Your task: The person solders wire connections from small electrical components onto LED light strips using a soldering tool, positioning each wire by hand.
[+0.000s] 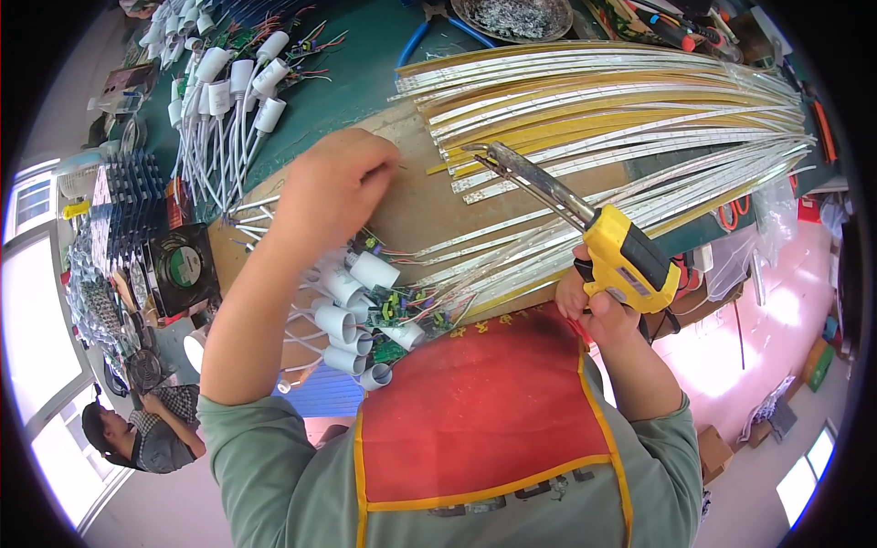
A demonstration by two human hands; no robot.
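Note:
My right hand (pixel 598 310) is wrapped round the grip of a yellow and black soldering gun (pixel 630 260). Its long metal tip points up and left, above the strips on the bench. My left hand (pixel 340 187) is closed over the brown board (pixel 411 155), fingers curled together; whatever they hold, if anything, is hidden. Below it lie several white plastic caps (pixel 373 270) with cables and small green circuit boards (pixel 393 306). Thin wires from these boards reach the ends of white LED strips (pixel 512 265). Beyond them, a bundle of white and yellow strips (pixel 594 100) fans out to the right.
A second heap of white caps with cables (pixel 219 96) lies at the far left. At the back are blue-handled pliers (pixel 416 41) and a round metal dish (pixel 513 18) of grey bits. A fan (pixel 183 265) stands left. Another person (pixel 146 434) sits farther left.

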